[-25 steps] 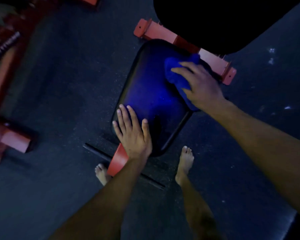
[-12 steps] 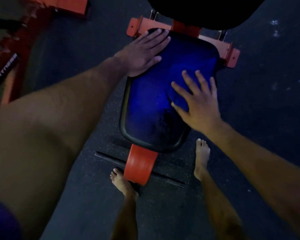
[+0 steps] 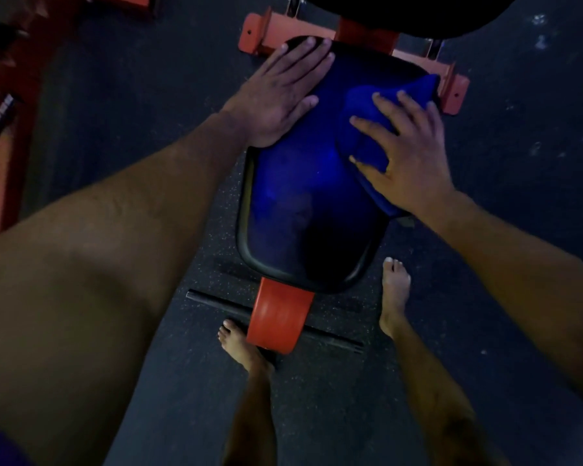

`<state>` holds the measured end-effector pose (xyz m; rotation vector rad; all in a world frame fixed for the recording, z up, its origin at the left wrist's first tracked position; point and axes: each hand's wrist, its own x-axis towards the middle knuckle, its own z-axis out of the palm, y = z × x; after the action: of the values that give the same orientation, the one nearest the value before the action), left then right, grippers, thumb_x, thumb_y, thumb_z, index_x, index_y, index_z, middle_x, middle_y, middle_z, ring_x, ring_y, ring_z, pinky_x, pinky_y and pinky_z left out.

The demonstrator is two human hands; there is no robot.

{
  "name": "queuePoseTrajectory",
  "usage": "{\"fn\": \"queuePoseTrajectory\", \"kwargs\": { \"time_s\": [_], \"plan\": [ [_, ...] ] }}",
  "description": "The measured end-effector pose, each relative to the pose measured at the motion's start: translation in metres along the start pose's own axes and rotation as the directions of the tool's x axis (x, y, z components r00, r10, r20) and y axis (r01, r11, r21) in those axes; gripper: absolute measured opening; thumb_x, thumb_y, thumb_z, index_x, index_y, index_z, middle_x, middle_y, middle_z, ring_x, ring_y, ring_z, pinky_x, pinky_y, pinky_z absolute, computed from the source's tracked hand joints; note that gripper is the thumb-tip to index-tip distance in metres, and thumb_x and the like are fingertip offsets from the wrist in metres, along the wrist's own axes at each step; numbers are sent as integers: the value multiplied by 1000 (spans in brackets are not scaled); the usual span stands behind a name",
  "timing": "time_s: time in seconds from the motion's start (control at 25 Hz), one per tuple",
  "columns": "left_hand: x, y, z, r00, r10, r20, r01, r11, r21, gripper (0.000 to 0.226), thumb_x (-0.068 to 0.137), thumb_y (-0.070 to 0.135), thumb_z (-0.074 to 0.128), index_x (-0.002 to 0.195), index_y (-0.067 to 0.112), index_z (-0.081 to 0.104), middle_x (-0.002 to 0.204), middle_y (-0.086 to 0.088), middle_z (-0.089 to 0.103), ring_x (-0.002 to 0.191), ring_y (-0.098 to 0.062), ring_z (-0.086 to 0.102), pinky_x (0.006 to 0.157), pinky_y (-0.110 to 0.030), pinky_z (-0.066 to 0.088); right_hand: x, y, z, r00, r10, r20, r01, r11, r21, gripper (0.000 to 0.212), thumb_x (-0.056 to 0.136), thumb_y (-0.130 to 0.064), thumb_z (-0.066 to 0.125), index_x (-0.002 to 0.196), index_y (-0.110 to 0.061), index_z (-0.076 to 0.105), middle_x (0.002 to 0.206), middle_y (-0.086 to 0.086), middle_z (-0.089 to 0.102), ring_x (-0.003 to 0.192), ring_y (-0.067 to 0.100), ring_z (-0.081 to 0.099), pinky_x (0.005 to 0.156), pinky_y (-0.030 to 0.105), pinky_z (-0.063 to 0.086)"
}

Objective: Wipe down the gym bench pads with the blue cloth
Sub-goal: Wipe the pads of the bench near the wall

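The bench's dark seat pad lies below me, shining blue in the dim light. My left hand rests flat on its far left corner, fingers straight. My right hand presses the blue cloth onto the pad's right side with spread fingers. The cloth bunches up toward the far right corner and hangs over the pad's right edge. A second black pad begins at the top of the view.
The red bench frame crosses behind the seat pad, and a red post with a black foot bar stands at its near end. My bare feet stand on either side of the post. More red equipment stands at left on the dark rubber floor.
My left hand moved from the pad's near edge to its far left corner. My right hand slid the cloth down the pad, then back toward the far right corner.
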<state>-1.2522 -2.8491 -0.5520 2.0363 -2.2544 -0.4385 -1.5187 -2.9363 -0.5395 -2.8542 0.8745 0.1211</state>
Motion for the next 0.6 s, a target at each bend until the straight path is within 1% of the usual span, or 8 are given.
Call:
{"fn": "queuePoseTrajectory", "kwargs": {
  "time_s": [0.08, 0.16, 0.28, 0.36, 0.4, 0.44, 0.52, 0.6],
  "plan": [
    [1, 1, -1, 1000, 7, -5, -7, 1000, 1, 60, 112, 43, 17, 165, 14, 11, 173, -5, 7, 159, -23, 3, 129, -42, 2, -11, -11, 3, 999, -45, -25, 46, 998, 34, 63, 85, -50, 59, 144, -34, 45, 159, 2, 32, 147, 33, 25, 119, 59, 14],
    [1, 0, -5, 1000, 0, 2, 0, 1000, -12, 60, 112, 43, 17, 165, 14, 11, 173, -6, 7, 159, -24, 2, 129, -42, 1, -64, -44, 9, 970, -241, -11, 241, 969, 48, 75, 72, -44, 73, 142, -30, 50, 158, 3, 35, 146, 34, 28, 118, 60, 15],
    [-1, 0, -6, 1000, -2, 1, 2, 1000, -14, 61, 112, 43, 17, 165, 13, 11, 173, -6, 6, 159, -24, 1, 129, -42, 0, -143, -89, 22, 825, -549, 138, 547, 835, 51, 96, 59, -42, 84, 146, -29, 45, 162, 2, 26, 149, 33, 18, 119, 59, 9],
    [0, 0, -4, 1000, 0, -5, 0, 1000, -18, 60, 112, 42, 18, 165, 13, 11, 173, -6, 6, 159, -24, 2, 129, -43, 1, -135, -78, 21, 731, -660, 171, 660, 748, 64, 97, 61, -38, 82, 148, -29, 40, 163, 2, 24, 149, 31, 18, 121, 55, 5],
    [0, 0, -1, 1000, 6, -9, -6, 1000, -16, 60, 112, 43, 18, 165, 14, 11, 173, -6, 7, 159, -24, 2, 129, -42, 1, -117, -66, 20, 734, -662, 154, 664, 746, 44, 93, 64, -37, 79, 148, -29, 40, 162, 3, 26, 148, 31, 21, 121, 54, 6],
    [1, -1, 1, 1000, 9, -14, -9, 1000, -13, 60, 112, 43, 18, 165, 14, 11, 173, -5, 7, 159, -23, 2, 129, -42, 1, -94, -52, 20, 790, -605, 99, 606, 795, 25, 87, 67, -37, 75, 147, -29, 41, 160, 4, 31, 146, 31, 27, 121, 54, 10],
    [0, -4, 1, 1000, 2, -21, -2, 1000, -14, 60, 112, 44, 17, 165, 14, 12, 173, -5, 8, 159, -23, 3, 129, -42, 2, -40, -24, 16, 945, -323, -50, 325, 945, 39, 76, 74, -35, 73, 144, -30, 44, 156, 4, 39, 143, 30, 34, 119, 54, 18],
    [-2, -4, 0, 999, 7, -32, -7, 1000, -20, 60, 112, 43, 17, 164, 14, 13, 172, -6, 10, 159, -24, 4, 129, -42, 3, -10, -16, 11, 993, -47, -112, 55, 996, 72, 66, 81, -40, 67, 143, -33, 44, 156, 0, 38, 145, 27, 32, 120, 53, 17]
  ]
}}
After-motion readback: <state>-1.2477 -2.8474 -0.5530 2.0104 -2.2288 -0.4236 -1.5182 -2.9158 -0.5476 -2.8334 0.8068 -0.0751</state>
